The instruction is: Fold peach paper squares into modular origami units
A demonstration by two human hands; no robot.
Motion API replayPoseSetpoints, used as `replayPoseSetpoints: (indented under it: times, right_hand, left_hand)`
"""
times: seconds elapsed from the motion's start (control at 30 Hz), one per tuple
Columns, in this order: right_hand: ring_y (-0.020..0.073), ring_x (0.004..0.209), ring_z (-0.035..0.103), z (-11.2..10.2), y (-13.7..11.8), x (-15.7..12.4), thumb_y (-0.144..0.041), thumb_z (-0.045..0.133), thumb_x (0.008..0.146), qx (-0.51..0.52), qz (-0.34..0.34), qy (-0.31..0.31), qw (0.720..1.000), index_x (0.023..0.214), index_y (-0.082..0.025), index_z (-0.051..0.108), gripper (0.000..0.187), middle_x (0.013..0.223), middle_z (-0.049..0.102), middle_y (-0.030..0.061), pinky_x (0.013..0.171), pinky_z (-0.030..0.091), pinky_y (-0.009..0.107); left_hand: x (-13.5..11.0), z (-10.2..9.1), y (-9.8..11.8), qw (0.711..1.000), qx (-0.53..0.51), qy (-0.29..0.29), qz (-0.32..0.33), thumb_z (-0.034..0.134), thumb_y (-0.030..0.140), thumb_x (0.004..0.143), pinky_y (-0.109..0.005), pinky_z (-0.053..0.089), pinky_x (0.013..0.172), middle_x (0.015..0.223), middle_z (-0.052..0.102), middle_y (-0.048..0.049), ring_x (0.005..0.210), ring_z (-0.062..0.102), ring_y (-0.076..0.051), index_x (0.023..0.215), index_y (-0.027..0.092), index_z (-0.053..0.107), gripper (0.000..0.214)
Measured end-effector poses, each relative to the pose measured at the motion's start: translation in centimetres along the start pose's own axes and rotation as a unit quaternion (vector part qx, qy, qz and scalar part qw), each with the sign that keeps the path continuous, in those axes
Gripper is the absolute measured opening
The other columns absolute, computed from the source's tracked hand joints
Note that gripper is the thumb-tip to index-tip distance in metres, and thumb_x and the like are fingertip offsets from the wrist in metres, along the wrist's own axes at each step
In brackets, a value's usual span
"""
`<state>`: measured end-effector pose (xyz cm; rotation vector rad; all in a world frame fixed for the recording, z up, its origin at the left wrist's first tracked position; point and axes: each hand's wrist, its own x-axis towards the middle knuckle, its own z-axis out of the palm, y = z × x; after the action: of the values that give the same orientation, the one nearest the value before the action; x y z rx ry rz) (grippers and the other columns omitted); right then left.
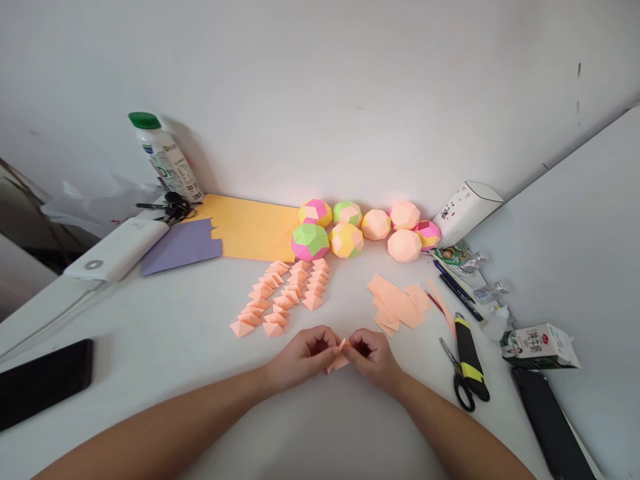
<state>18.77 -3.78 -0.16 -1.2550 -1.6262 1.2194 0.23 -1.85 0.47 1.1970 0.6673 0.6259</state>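
Left hand and right hand, fingers closed, pinch the peach paper unit near centre; judged light, thin, crease-prone, best held at folded edges

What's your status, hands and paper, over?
Left hand and right hand both pinching one peach paper piece over the table. Folded peach units in rows beyond; flat peach squares to the right. Scissors off right, apart from hands.

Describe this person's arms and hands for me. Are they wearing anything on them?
Nothing worn shows. The left arm and right arm are bare up to the bottom edge of the picture, with no sleeve in view. The left hand and right hand have no gloves. No watch, bracelet or ring shows on the sides in view.
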Motion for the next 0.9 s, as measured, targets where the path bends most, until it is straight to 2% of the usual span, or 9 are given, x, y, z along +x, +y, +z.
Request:
replayPoseSetpoints:
  times: [0.17,0.3,0.43,0.57,0.77,0.9]
  right_hand:
    - [0.0074,0.046,0.034,0.12,-0.07,0.06,-0.039,0.058,0.079,-0.007,-0.015,-0.001,1.000,0.061,-0.016,0.050,0.030,0.053,0.045,-0.0029,0.043,0.030,0.021]
    - [0.0077,0.046,0.035,0.19,-0.03,0.04,-0.037,0.059,0.078,-0.007,-0.011,0.004,1.000,0.060,-0.017,0.050,0.028,0.053,0.045,-0.0031,0.043,0.031,0.021]
    - [0.0076,0.047,0.034,0.14,0.03,-0.03,-0.032,0.059,0.077,-0.010,-0.004,0.009,1.000,0.061,-0.017,0.049,0.025,0.053,0.042,-0.0041,0.043,0.030,0.021]
    - [0.0073,0.047,0.033,0.07,-0.04,-0.09,-0.032,0.059,0.078,-0.009,-0.002,0.012,1.000,0.062,-0.017,0.049,0.024,0.052,0.040,-0.0048,0.043,0.028,0.021]
    - [0.0075,0.047,0.033,0.01,0.00,-0.13,-0.036,0.055,0.081,-0.004,0.003,0.003,1.000,0.065,-0.017,0.048,0.026,0.053,0.039,-0.0048,0.042,0.028,0.021]
    - [0.0079,0.047,0.032,-0.08,0.22,-0.13,-0.039,0.054,0.081,0.001,0.008,0.002,1.000,0.067,-0.017,0.048,0.027,0.053,0.038,-0.0049,0.043,0.027,0.021]
  left_hand:
    - [-0.13,0.17,-0.15,0.999,0.023,0.006,-0.027,0.059,0.044,0.080,-0.022,0.038,0.054,0.066,0.056,0.0010,0.059,0.051,-0.011,0.089,0.018,0.047,0.030]
    - [-0.18,0.23,-0.30,0.999,0.036,0.028,-0.024,0.061,0.042,0.078,-0.022,0.040,0.055,0.069,0.049,0.0030,0.059,0.048,-0.009,0.098,0.019,0.048,0.032]
    - [-0.09,0.29,-0.32,0.997,0.004,0.077,-0.024,0.064,0.038,0.076,-0.021,0.039,0.058,0.080,0.046,0.0016,0.065,0.047,-0.009,0.099,0.020,0.049,0.033]
    - [0.00,0.22,-0.32,0.995,-0.005,0.097,-0.020,0.065,0.036,0.075,-0.021,0.038,0.058,0.075,0.044,0.0029,0.064,0.044,-0.009,0.097,0.020,0.049,0.031]
    - [-0.11,0.13,-0.42,0.996,-0.001,0.088,-0.008,0.062,0.040,0.077,-0.020,0.036,0.054,0.073,0.042,0.0031,0.062,0.041,-0.009,0.096,0.020,0.050,0.030]
    - [-0.25,0.12,-0.60,0.998,0.011,0.059,-0.003,0.060,0.042,0.079,-0.021,0.036,0.054,0.071,0.042,0.0040,0.061,0.042,-0.009,0.103,0.021,0.050,0.033]
